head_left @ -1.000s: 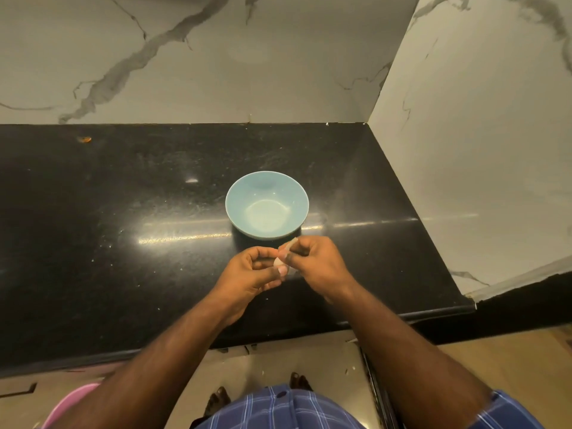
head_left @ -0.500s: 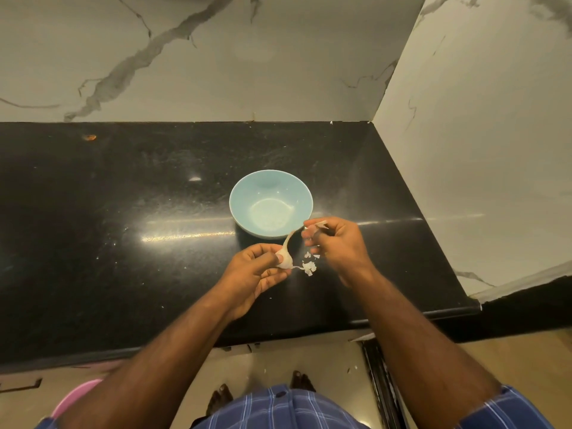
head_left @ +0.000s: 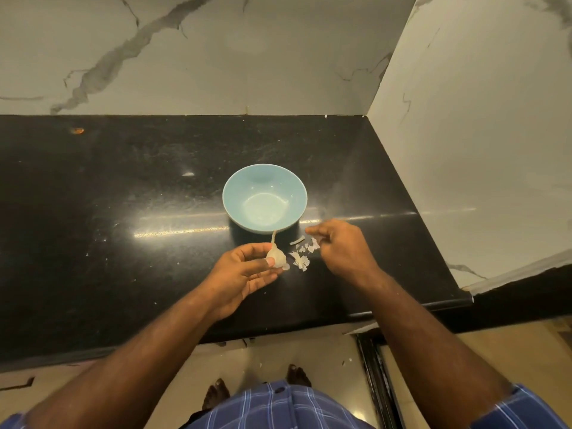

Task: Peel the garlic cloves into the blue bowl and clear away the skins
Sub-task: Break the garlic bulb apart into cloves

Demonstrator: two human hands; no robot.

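Garlic is what we are working on, and we take the scene from its biggest part down. We stand at a polished black stone counter [head_left: 123, 243] that fills the middle of the frame, with the round pale-blue ceramic bowl [head_left: 235, 193] just above centre, holding no cloves that we can see. Our left hand [head_left: 244, 274], just below the bowl, pinches a small whitish garlic bulb with a thin dry stalk [head_left: 276, 257] between thumb and fingertips, the stalk pointing up toward the bowl's rim. Our right hand [head_left: 343, 249], right of centre, has pulled away from the bulb since a second ago, when both hands were closed together on it; its fingers look loosely curled, but we cannot tell whether they still pinch a scrap. Torn white papery skins [head_left: 300, 258] now lie on the counter between the hands, so we judge only the outer layer is off and no clove is freed. The bulb's underside is hidden by our thumb.
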